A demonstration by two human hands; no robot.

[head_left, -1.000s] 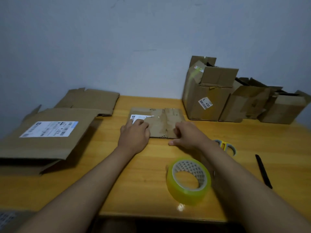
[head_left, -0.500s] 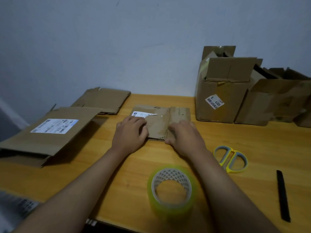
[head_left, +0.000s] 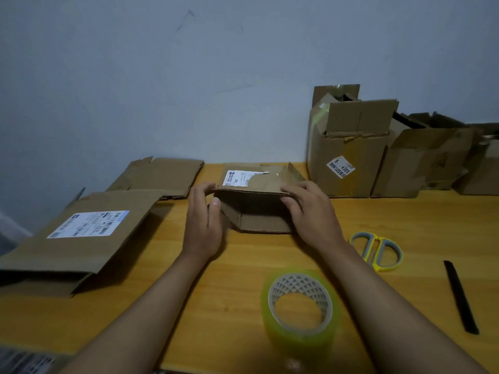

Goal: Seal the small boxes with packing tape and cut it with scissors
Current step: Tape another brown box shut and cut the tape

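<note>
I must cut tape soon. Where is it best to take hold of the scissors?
Probably by the two grey-and-yellow handle loops of the scissors, coming from the near side with the right hand. The loops lie flat and open toward the person, clear of the tape roll.

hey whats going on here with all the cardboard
A person is opening up a small flattened box on the wooden table. The left hand grips its left end and the right hand holds its right end, lifting the top panel. The tape roll stands near the front edge, and the scissors lie to the right, both untouched. No tape is on the box's open edge yet.
</note>
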